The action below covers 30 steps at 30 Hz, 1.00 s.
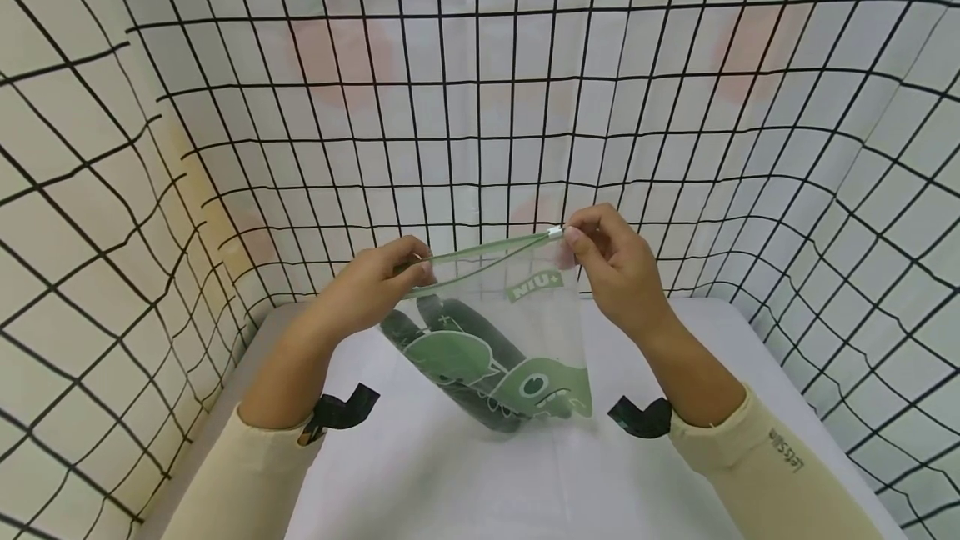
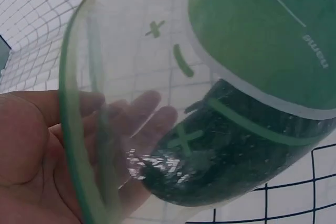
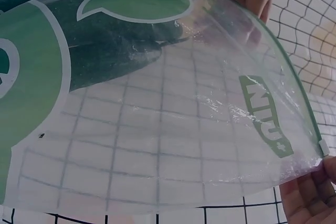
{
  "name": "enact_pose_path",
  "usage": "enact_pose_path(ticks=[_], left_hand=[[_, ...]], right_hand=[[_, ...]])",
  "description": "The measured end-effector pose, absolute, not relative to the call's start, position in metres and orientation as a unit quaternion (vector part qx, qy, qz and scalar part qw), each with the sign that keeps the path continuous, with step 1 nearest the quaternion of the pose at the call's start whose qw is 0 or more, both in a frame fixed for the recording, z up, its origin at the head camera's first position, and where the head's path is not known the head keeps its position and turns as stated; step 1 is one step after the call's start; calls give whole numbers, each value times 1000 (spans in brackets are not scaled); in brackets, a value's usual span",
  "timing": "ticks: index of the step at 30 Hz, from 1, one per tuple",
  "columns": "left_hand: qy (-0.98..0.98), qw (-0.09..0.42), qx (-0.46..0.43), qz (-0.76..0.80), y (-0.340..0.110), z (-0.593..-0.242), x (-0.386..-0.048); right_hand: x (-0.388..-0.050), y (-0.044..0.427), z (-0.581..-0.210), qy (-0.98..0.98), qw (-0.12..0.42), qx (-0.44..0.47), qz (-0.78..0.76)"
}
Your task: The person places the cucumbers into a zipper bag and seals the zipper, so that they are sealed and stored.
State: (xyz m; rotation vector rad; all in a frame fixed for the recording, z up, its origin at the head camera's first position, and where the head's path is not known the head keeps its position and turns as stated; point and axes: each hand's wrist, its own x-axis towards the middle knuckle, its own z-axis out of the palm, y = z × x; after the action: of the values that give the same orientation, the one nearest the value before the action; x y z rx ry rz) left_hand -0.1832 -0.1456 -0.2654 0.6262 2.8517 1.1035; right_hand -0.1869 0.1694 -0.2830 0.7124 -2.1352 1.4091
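Note:
A clear zip bag (image 1: 558, 332) with green cartoon print and "NIU+" lettering hangs tilted between both hands. Inside it lie dark green cucumbers (image 1: 480, 325), partly covered by the print; one rounded, bumpy end (image 2: 194, 177) shows in the left wrist view. My left hand (image 1: 378, 283) holds the left end of the green-edged mouth, thumb in front and fingers seen through the plastic. At the upper right corner, my right hand (image 1: 618, 273) pinches the bag beside the white slider (image 1: 555, 232). Between the hands the two mouth edges stand apart.
A white surface (image 1: 465, 490) lies below the bag. Black wire grid panels (image 1: 480, 107) rise at the back and on both sides, with pale cloth behind them. Black straps (image 1: 348, 408) hang from both cuffs.

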Motion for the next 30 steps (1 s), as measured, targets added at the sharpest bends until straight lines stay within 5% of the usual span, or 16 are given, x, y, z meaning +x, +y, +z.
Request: enact_pose_path(ticks=[22,30], left_hand=[[893,-22,250,374,-96,-252,-182],[870,-77,259,413,-66,-247,-184]], right_hand=[[-187,168,-282,-770,226,278,529],[-186,168,-283,-773,227,276,525]])
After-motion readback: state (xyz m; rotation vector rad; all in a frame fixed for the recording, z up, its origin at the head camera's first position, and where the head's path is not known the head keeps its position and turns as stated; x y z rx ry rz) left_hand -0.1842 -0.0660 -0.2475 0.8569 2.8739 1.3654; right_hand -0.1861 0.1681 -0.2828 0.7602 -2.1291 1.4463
